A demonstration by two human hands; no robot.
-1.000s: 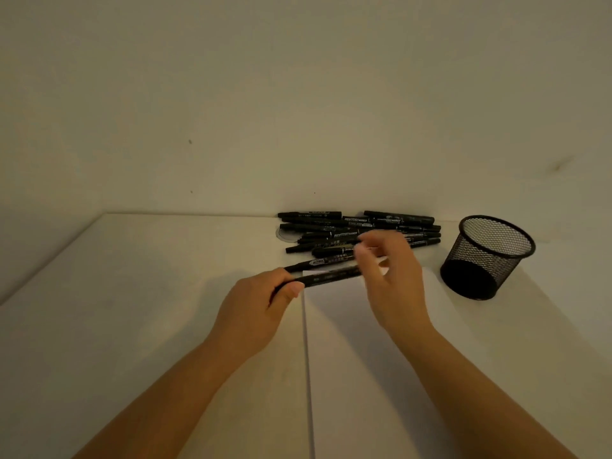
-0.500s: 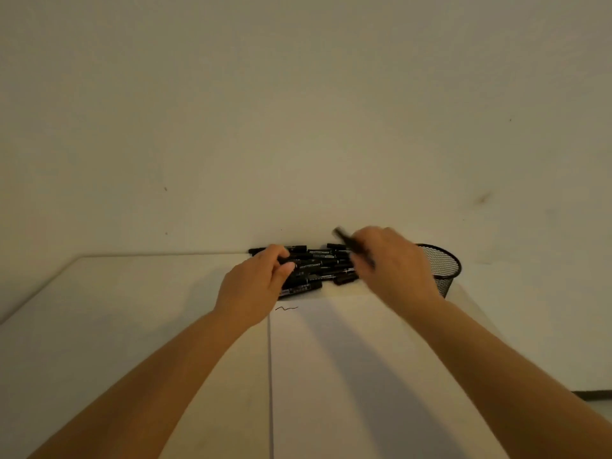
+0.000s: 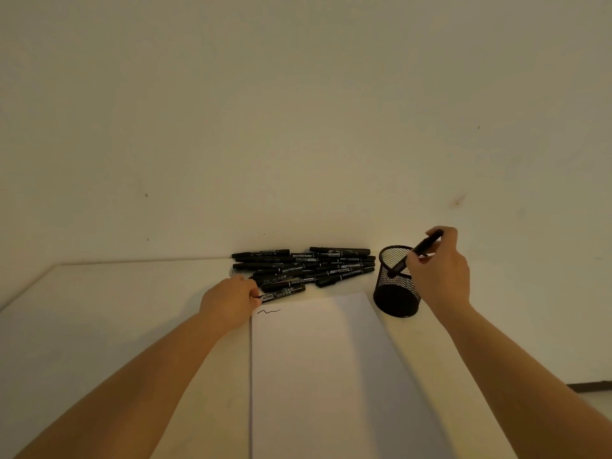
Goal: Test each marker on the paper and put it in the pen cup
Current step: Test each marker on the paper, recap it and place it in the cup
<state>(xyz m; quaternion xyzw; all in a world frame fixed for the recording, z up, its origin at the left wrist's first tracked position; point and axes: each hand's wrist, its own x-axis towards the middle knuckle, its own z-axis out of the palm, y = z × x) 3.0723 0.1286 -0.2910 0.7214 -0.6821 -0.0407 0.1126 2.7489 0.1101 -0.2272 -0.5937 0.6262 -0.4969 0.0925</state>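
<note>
Right hand (image 3: 442, 270) pinches a slim black marker with its cap on (image 3: 416, 252), tilted, lower end already inside the rim of the black wire-mesh pen cup (image 3: 395, 293); my read: that angle is for dropping it tip-down into the cup, so this one looks tested and about to be let go. One short black squiggle (image 3: 268, 312) sits at the top left corner of the white paper sheet (image 3: 331, 376); likely the test stroke. Left hand (image 3: 231, 301) curls its fingers round the near end of another black marker with a white label (image 3: 284, 293), lying at the front of the loose heap of black markers (image 3: 304, 265); probably queued as next, saves a reach. Cup stands upright just beside the paper's far right corner, heap just beyond the paper's far edge; short travel either way.

Pale, matt surface (image 3: 116, 309), butted against a plain off-white wall (image 3: 298, 127) with a few small marks; dim warm light; strip of floor and skirting (image 3: 589, 387) at far right.
</note>
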